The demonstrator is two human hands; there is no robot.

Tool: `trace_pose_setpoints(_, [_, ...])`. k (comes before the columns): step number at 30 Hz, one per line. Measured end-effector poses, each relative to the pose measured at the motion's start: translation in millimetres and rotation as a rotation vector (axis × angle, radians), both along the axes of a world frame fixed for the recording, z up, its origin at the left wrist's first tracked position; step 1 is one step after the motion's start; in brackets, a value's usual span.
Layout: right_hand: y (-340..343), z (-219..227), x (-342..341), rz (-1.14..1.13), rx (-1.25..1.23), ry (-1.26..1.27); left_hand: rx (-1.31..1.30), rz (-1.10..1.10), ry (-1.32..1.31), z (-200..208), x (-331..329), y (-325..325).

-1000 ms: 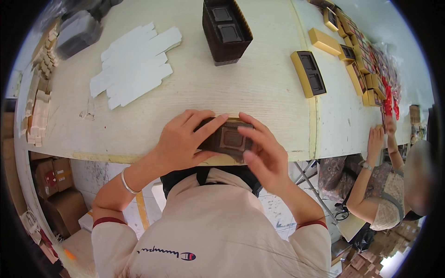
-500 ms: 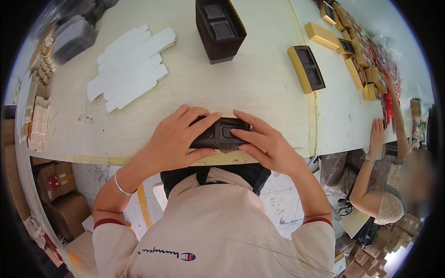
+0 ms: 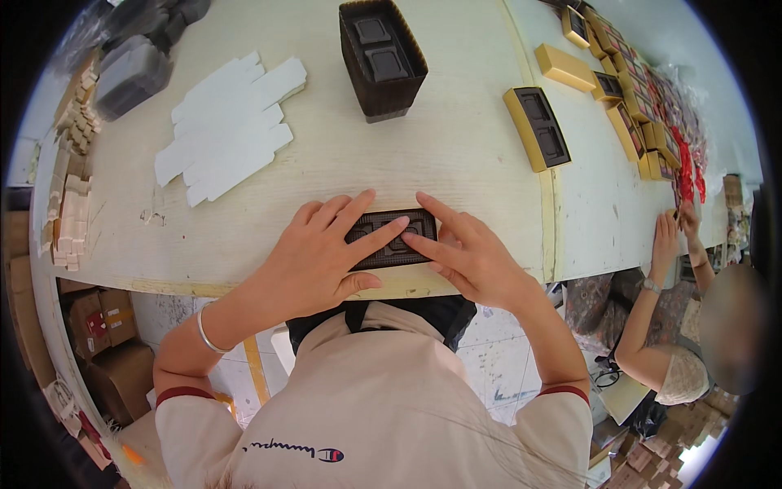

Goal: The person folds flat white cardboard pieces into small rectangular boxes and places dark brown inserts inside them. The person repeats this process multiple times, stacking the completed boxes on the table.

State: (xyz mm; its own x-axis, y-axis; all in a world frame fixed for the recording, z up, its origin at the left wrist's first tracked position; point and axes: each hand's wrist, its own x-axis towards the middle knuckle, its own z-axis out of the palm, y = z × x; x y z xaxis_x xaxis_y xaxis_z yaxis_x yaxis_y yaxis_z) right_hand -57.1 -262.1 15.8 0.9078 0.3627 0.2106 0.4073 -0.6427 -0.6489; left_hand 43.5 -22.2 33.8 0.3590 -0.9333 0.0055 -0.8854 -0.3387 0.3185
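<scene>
A black plastic tray insert [image 3: 376, 259] with shaped recesses lies at the table's front edge. My left hand [image 3: 314, 248] reaches over its left part with fingers spread; the index fingertip rests on the tray, and the thumb is out in front, off it. From the right, my right hand [image 3: 472, 257] touches the tray with its index fingertip, its other fingers apart around the right end. Parts of the tray are hidden under the fingers. Farther off stands a tall stack of similar black trays [image 3: 381, 102].
Flat white carton blanks [image 3: 224, 134] lie at the left. A gold box with a black insert [image 3: 521, 122] and a closed gold box [image 3: 564, 67] sit at the right, by several stacked gold boxes [image 3: 631, 134]. At the far right, another person's hands [image 3: 664, 240] are on the table.
The tray has gone from tilted up in my fingers to lying flatter. My left index finger has stretched across it, and both thumbs have come away from its front edge.
</scene>
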Motion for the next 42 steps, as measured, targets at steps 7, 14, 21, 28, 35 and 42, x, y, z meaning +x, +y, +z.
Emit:
trace_pose_setpoints(7, [9, -4, -4, -0.043, -0.202, -0.068, 0.001, -0.07, -0.216, -4, -6, -5])
trace_pose_setpoints(14, [10, -8, -16, -0.137, -0.106, -0.168, -0.207, -0.07, 0.116, -7, 10, 3])
trace_pose_setpoints(21, [-69, -18, -43, -0.61, -0.199, -0.221, -0.145, 0.559, -0.288, -2, 52, 58])
trace_pose_setpoints(28, [-110, -11, -27, -0.906, -0.343, -0.299, -0.202, 0.534, 0.051, 4, 89, 96])
trace_pose_setpoints(35, [-33, 16, -22, -0.562, -0.288, -0.597, -0.484, 0.67, -0.579, 37, 61, 118])
trace_pose_setpoints(42, [50, -3, -51, 0.04, -0.275, -0.576, -0.366, -0.064, -0.189, 5, -69, 54])
